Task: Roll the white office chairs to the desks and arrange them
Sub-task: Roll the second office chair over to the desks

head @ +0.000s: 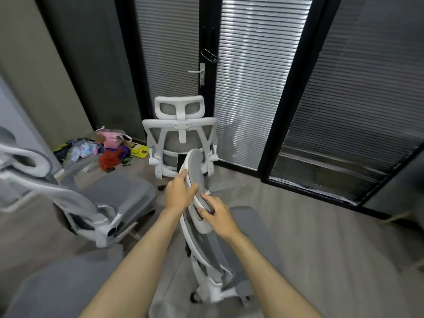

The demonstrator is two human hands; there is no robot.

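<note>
Right in front of me stands a white office chair [229, 255] with grey mesh, seen edge-on. My left hand [180, 191] grips its headrest [195, 164] from the left, fingers curled over the white rim. My right hand [218, 214] holds the lower part of the same headrest from the right. A second white chair [181, 138] stands further back by the glass door, its back towards me. A third white chair [107, 203] sits at the left, seat facing right. No desk is in view.
A pile of colourful bags and packets [103, 148] lies on the floor in the far left corner. Black-framed glass walls with blinds [344, 111] and a door with a handle [199, 72] close off the back. A grey seat cushion [59, 290] fills the lower left.
</note>
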